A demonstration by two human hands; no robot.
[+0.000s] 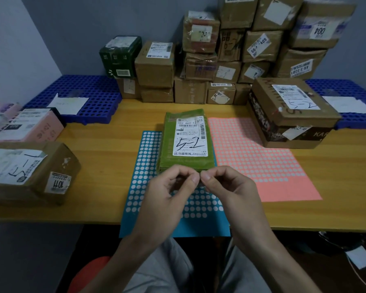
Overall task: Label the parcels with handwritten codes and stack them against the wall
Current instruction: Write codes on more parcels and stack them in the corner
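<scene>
A green parcel (186,140) lies flat in the middle of the wooden table (106,157), its white shipping label bearing a handwritten code. It rests partly on a blue sticker sheet (135,187). My left hand (167,195) and my right hand (226,187) meet just in front of the parcel's near edge, thumbs and forefingers pinched together over the blue sheet. Whatever sits between the fingertips is too small to see. A stack of brown parcels (230,56) stands against the back wall.
A pink sticker sheet (262,166) lies right of the green parcel. A large brown box (287,113) sits at the right. Another brown box (30,172) and a pink parcel (30,127) are at the left. Blue perforated trays (87,96) flank the stack.
</scene>
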